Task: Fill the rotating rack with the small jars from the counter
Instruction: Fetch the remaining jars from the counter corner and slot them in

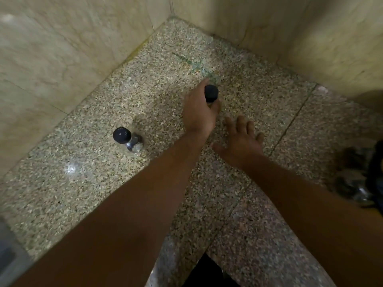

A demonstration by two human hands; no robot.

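My left hand [198, 111] grips a small clear jar with a black cap [211, 93] near the middle of the speckled granite counter [87, 183]. Only the cap and a bit of glass show past my fingers. A second small clear jar with a black cap [127, 139] stands alone on the counter to the left. My right hand [241, 139] hovers just right of the left one, palm down, fingers spread and holding nothing. At the right edge a blurred dark rack [360, 179] shows with several dark-capped jars in it.
Beige marble walls [51, 59] close the counter in at the left and the back, meeting in a corner. A grey object [8, 257] sits at the lower left edge. The counter's front edge runs along the bottom, with a dark gap below it.
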